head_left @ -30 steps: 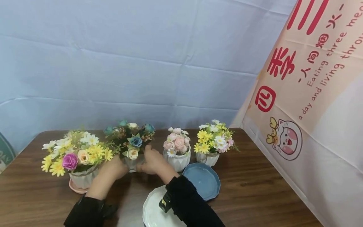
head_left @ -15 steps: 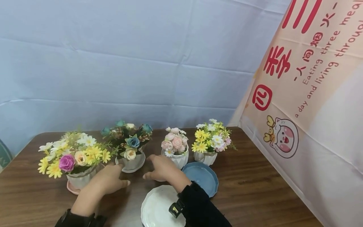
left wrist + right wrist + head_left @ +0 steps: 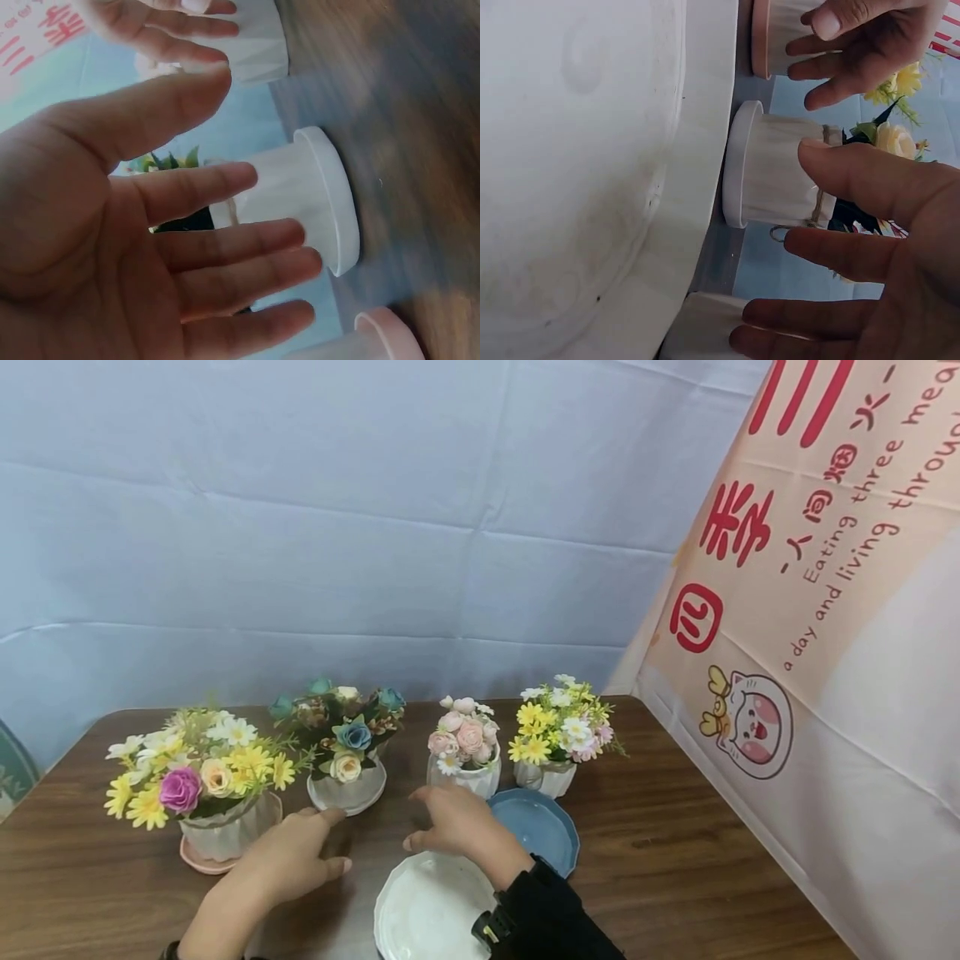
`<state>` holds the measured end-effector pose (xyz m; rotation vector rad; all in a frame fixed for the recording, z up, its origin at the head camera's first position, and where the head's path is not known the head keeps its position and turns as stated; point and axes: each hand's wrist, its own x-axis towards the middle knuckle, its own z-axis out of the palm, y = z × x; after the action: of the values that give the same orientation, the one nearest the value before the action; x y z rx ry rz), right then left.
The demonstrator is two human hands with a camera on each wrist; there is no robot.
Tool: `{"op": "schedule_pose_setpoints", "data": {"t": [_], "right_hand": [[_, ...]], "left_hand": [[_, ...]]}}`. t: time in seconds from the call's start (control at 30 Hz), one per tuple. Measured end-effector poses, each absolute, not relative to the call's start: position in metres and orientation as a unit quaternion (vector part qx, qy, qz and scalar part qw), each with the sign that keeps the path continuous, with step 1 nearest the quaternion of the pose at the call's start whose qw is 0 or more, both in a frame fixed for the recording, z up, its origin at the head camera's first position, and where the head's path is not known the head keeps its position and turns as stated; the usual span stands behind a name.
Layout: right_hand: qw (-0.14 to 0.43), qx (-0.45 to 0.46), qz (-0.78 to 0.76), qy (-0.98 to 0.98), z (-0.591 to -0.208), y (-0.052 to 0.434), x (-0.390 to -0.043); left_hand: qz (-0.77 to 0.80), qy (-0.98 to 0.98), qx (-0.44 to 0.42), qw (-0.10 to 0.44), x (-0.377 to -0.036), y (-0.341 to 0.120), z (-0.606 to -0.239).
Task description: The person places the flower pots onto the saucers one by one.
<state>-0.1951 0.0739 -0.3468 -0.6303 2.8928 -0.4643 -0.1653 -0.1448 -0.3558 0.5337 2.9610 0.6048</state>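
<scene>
Both hands are free of any object, their fingers extended and apart. The left hand (image 3: 288,856) is above the table, nearest a pot of yellow, white and purple flowers (image 3: 191,777) on a pink saucer (image 3: 197,860). Farther back, a pot of blue and cream roses (image 3: 348,747) rests upright on a white saucer (image 3: 375,797), with a cord round its rim (image 3: 817,206). The right hand (image 3: 457,818) hovers behind a round white plate (image 3: 427,910) and in front of a pot of pink flowers (image 3: 467,739), whose base it partly hides.
A blue saucer (image 3: 543,831) lies to the right of the right hand. Behind it stands a pot of yellow and white daisies (image 3: 562,727). A pale blue cloth (image 3: 337,527) hangs behind the brown table (image 3: 660,852), and a printed cloth (image 3: 810,610) hangs at the right.
The hands have let go of the blue-rose pot and drawn back towards the person, apart from each other. The pot and its white saucer now show uncovered.
</scene>
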Motion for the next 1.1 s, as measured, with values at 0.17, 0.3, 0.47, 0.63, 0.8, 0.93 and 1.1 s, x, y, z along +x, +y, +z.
{"op": "schedule_pose_setpoints", "data": {"t": [0.17,0.3,0.47,0.63,0.8,0.93,1.1], "right_hand": [[0.090,-0.205,-0.174,0.959,-0.344,0.082,-0.190],[0.100,-0.203,-0.187,0.956,-0.342,0.088,-0.187],[0.091,-0.202,-0.186,0.957,-0.342,0.094,-0.182],[0.087,-0.197,-0.197,0.957,-0.341,0.104,-0.179],[0.092,-0.181,-0.221,0.954,-0.341,0.115,-0.178],[0.098,-0.168,-0.240,0.951,-0.342,0.123,-0.179],[0.102,-0.147,-0.250,0.952,-0.344,0.133,-0.181]], "left_hand": [[0.194,0.964,0.175,0.051,-0.161,-0.143,-0.356],[0.196,0.963,0.172,0.060,-0.157,-0.139,-0.356],[0.196,0.964,0.173,0.055,-0.152,-0.131,-0.359],[0.203,0.962,0.173,0.056,-0.150,-0.125,-0.362],[0.220,0.957,0.176,0.075,-0.149,-0.119,-0.362],[0.234,0.951,0.180,0.088,-0.149,-0.114,-0.361],[0.228,0.955,0.171,0.080,-0.146,-0.111,-0.364]]}}
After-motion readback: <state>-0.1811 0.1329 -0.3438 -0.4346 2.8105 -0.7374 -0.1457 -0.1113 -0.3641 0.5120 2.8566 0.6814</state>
